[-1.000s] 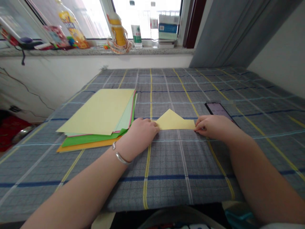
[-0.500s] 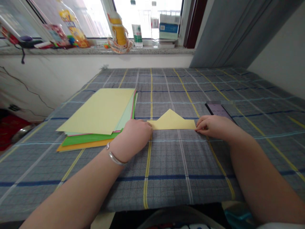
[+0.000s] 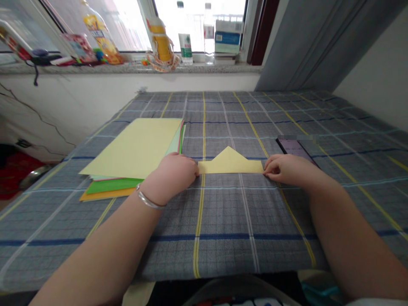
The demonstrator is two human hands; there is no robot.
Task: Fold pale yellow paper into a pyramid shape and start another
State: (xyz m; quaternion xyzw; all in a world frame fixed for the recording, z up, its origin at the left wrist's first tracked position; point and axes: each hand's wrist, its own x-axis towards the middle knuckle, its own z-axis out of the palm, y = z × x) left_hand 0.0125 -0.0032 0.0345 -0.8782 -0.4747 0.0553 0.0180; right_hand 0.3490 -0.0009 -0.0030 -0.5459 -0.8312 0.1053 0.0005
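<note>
A folded yellow paper [image 3: 230, 163] lies flat on the checked cloth, a long strip with a pointed peak in the middle of its far side. At its left end, my left hand [image 3: 177, 173], with a silver bangle at the wrist, has its fingers curled in on the corner; the fingertips are partly hidden. My right hand [image 3: 283, 169] pinches the lower right corner between thumb and fingers. Beside my left hand is a stack of coloured sheets [image 3: 134, 144], yellow on top, with green and orange edges below, partly covered by that hand.
A phone [image 3: 295, 148] lies just beyond my right hand. The checked tablecloth [image 3: 223, 212] covers the table. Along the windowsill [image 3: 127, 68] stand several bottles, a tube [image 3: 185, 46] and stacked boxes [image 3: 227, 40]. A grey curtain [image 3: 299, 42] hangs at the right.
My left hand has slid left to the very end of the folded paper, uncovering more of that end. My right hand stays at its corner. The view has shifted slightly.
</note>
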